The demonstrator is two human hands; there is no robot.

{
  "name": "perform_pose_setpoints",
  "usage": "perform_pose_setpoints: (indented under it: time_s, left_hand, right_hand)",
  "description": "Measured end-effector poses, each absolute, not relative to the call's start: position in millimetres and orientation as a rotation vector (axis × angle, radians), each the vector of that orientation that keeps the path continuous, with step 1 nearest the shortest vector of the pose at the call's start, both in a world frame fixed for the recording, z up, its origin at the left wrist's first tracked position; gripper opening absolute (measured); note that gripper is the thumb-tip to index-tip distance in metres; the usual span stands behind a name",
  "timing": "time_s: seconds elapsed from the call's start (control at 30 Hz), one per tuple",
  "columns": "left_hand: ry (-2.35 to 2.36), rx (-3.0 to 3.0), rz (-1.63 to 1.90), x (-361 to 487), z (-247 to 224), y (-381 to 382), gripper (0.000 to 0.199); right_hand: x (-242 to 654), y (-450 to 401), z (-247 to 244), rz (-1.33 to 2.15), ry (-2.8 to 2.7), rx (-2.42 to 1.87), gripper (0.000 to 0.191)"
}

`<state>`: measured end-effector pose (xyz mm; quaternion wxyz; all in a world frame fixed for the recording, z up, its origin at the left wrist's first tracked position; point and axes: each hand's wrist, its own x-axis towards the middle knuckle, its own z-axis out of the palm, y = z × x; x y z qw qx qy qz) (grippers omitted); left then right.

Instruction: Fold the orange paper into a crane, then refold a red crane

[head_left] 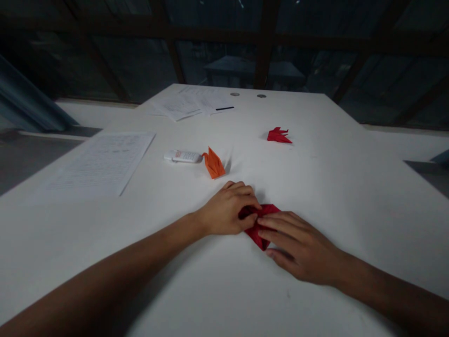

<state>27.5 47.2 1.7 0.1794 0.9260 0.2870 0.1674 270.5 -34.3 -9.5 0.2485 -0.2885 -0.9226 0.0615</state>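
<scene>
A piece of folded red origami paper [261, 239] lies on the white table under both of my hands. My left hand [229, 209] pinches its left side, thumb and fingers closed on the paper. Fingers stretched out, my right hand [298, 243] rests flat across the paper's right part and covers much of it. The paper's top edge and its lower point show between the hands. Just beyond my left hand stands an orange origami crane [213, 164]. A red origami crane [278, 135] sits farther off, to the right.
The white table [333, 187] reaches toward dark windows. A white bottle-like object [183, 156] with print lies beside the orange crane. Printed sheets [101, 164] cover the left, with more papers [185, 102] and a black pen [225, 108] behind. Two round discs [235, 94] are near the far edge.
</scene>
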Motion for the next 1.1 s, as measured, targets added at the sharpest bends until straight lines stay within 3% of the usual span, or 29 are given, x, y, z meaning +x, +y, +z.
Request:
perform_pose_setpoints:
  time_s: [0.2,0.7,1.03,1.1]
  left_hand:
    - [0.835,2.62,0.478,29.7,-0.4,46.4,0.015]
    - [0.854,2.867,0.407,40.0,1.7,38.1,0.016]
    - [0.84,2.786,0.405,37.5,1.1,39.6,0.017]
    - [0.808,2.724,0.409,35.2,1.4,41.0,0.029]
  right_hand:
    - [273.9,-28.0,-10.2,0.046,-2.422,-0.915,0.042]
    - [257.9,-32.4,-15.6,0.194,-2.306,-1.253,0.03]
    - [257.1,-38.8,-12.9,0.333,-2.37,-1.074,0.028]
    - [257.5,-37.8,-13.2,0.371,-2.369,-1.061,0.027]
